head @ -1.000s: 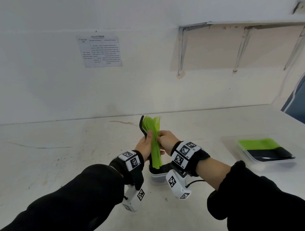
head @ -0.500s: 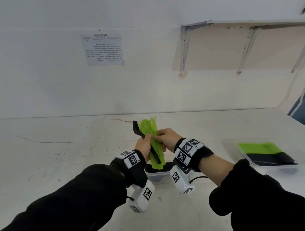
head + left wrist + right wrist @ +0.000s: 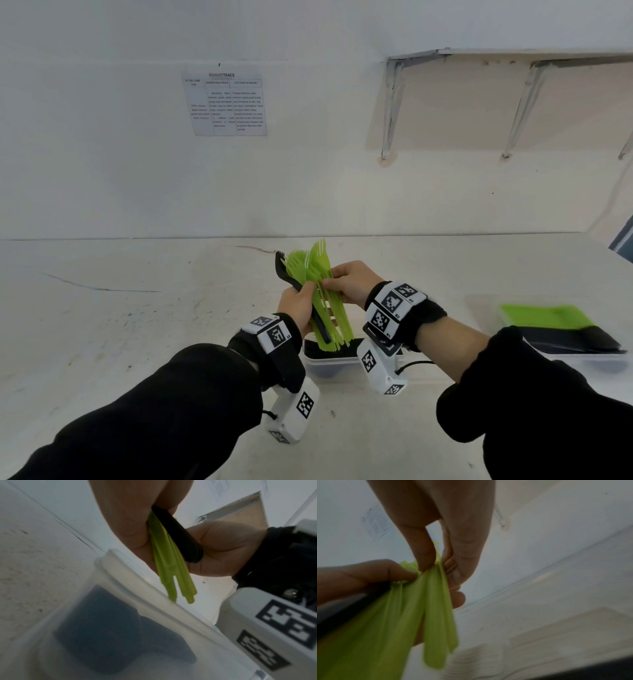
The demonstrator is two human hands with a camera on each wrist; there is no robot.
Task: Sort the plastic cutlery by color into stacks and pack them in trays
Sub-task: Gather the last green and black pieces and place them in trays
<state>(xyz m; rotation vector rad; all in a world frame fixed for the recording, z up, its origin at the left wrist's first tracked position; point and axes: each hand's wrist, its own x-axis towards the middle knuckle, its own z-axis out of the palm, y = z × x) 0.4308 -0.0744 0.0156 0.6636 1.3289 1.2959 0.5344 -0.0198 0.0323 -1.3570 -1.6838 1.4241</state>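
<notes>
green forks [image 3: 322, 298] | pinched between both hands' fingers [image 3: 334, 282] (black fork [image 3: 294, 281] alongside)

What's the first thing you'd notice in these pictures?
The bright green forks, fanned out between the left hand and right hand in the middle, with one black fork on their left. Below them sits a clear tub, and at far right a tray holds green and black cutlery.

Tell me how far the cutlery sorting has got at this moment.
Done: the tray on the right already holds a green and a black stack. In hand: the left hand grips a bunch of green forks with one black fork; the right hand pinches some green ones. Left: separating these colors and packing them, probably into the tray below the hands, which shows dark contents.
</notes>
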